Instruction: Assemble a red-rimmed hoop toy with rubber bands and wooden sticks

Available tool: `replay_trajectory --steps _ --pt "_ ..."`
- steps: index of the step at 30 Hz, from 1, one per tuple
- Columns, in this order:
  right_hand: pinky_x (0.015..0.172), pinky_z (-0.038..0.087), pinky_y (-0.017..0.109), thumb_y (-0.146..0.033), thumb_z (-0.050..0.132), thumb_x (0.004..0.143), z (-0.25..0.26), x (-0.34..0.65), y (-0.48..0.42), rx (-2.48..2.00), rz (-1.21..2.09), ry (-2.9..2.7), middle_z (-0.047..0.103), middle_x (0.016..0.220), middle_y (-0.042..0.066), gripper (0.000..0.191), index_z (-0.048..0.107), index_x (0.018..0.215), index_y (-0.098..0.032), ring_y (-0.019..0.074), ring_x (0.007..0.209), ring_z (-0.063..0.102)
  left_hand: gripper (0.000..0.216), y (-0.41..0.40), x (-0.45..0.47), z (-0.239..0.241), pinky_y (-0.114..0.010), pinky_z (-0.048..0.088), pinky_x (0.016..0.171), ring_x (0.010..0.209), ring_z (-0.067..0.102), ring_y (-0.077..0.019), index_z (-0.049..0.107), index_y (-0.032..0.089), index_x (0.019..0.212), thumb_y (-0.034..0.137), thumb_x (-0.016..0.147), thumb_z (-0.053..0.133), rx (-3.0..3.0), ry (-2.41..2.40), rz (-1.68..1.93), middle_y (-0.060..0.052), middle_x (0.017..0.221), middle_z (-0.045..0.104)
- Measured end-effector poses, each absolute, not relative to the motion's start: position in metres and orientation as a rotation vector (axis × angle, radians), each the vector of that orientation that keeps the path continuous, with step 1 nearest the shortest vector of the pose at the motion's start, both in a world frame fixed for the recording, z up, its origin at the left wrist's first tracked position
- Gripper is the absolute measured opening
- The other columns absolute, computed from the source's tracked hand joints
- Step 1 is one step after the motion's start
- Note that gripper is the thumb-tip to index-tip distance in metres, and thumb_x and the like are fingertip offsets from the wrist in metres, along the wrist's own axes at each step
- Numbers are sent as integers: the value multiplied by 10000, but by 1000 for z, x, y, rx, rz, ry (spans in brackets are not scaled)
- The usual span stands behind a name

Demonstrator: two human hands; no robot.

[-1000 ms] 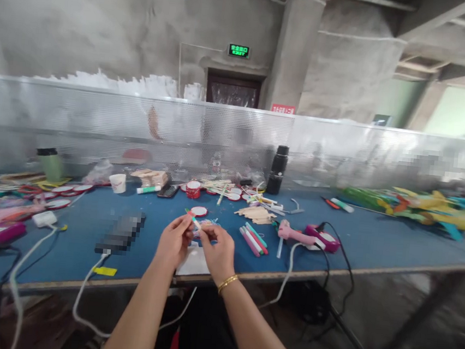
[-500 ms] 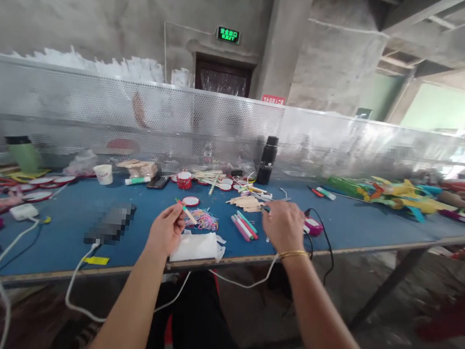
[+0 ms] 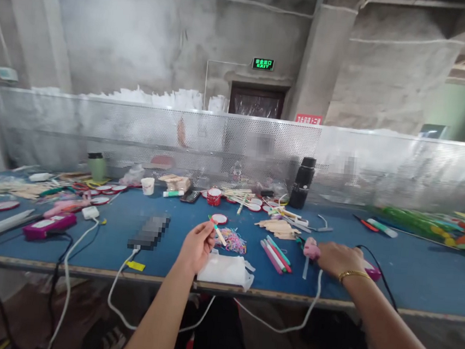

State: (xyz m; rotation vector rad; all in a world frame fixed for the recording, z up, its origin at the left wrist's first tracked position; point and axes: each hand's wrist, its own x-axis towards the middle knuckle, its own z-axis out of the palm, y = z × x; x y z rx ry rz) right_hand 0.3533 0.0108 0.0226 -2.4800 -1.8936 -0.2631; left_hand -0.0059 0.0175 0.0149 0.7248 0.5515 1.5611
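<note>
Fingers of the left hand (image 3: 196, 249) pinch a slim wooden stick (image 3: 220, 236) with a coloured end, near heaped colourful loops (image 3: 235, 241); the right hand (image 3: 337, 260) covers a pink tool (image 3: 312, 249), its grip hidden; blue tabletop (image 3: 182, 220) stretches leftward, its front edge just below a white packet (image 3: 223, 271); beyond, a green-lit sign (image 3: 263, 64) reads "EXIT"

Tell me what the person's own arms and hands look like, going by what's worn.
The left hand and right hand are ungloved, and no sleeves show on the visible forearms. A slim gold-coloured bracelet circles the right wrist; nothing shows on the left wrist.
</note>
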Motion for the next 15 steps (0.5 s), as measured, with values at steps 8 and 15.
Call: replay_trajectory --steps 8,15 --pt "849 432 435 -143 489 855 26 356 -1 -2429 -431 -1894 714 1163 161 320 731 1059 -192 330 1097 671 278 22 -4 12 -103 422 466 579 543 -44 738 119 783 213 609 932 695 524 1539 6 642 600" --pt "836 439 395 -147 543 872 45 366 -21 -2055 -551 -1589 659 1139 212 327 677 1170 -138 298 1047 641 289 21 -5 14 -102 439 475 591 553 -43 743 113 790 225 607 936 719 511 1528 1 674 616"
